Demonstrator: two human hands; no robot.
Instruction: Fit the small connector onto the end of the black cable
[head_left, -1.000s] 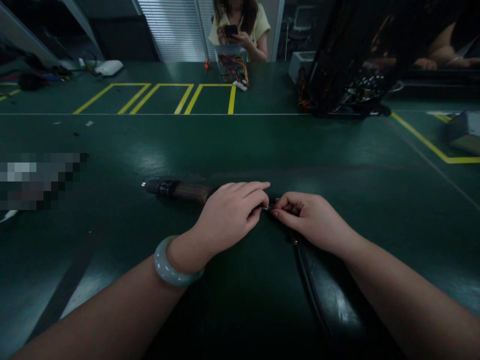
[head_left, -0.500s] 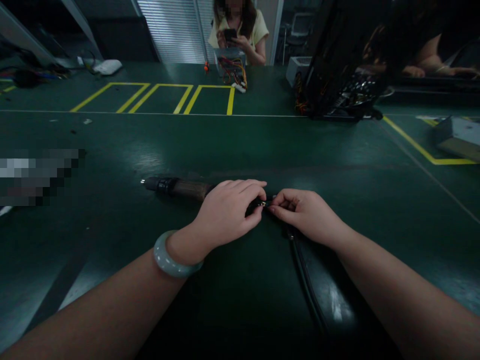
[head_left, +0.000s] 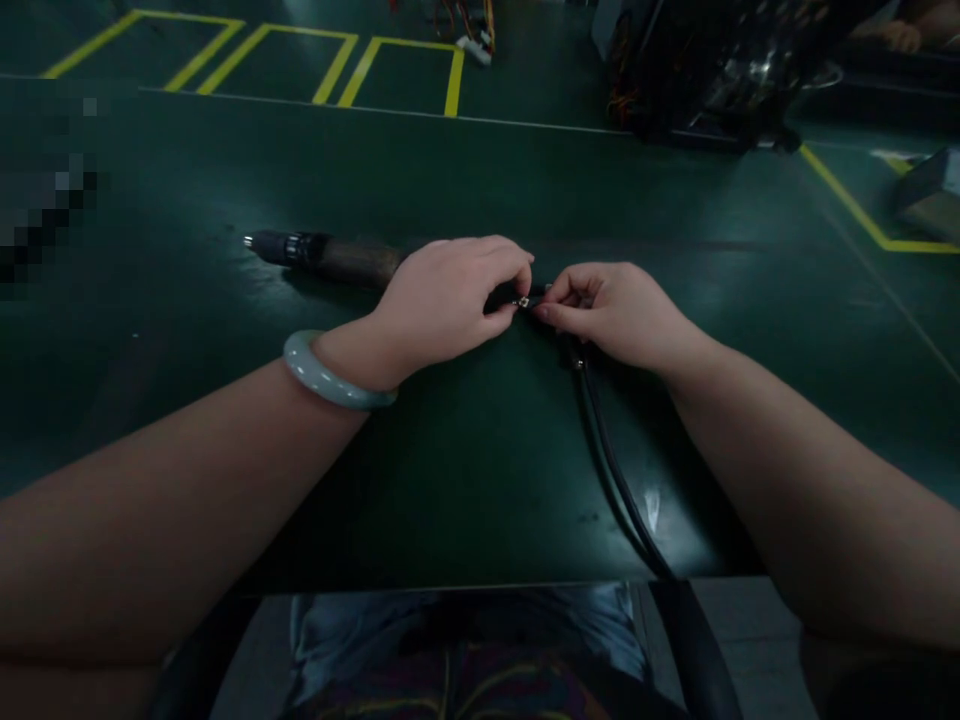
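Observation:
My left hand (head_left: 450,295), with a pale green bangle (head_left: 330,375) at the wrist, is closed in a pinch beside a small gold-coloured metal piece (head_left: 523,301). What lies inside its fingers is dark and mostly hidden. Facing it, my right hand (head_left: 611,308) pinches something small and dark that meets the metal piece. A dark cylindrical tool (head_left: 300,250) with a metal tip lies on the table, its right end hidden behind my left hand. From beneath my right hand a black cable (head_left: 611,455) curves down to the table's front edge.
Yellow tape outlines (head_left: 405,42) mark the green table (head_left: 465,480) at the back. Coloured wires with a white connector (head_left: 475,48) lie behind them. A large dark machine (head_left: 705,80) stands at the back right, with a grey box (head_left: 934,200) farther right. Part of a person's hand (head_left: 896,35) shows there.
The view has tilted downward, so the table's front edge and my lap now show and the person opposite is out of frame. Both hands keep the same pinching pose around the small piece.

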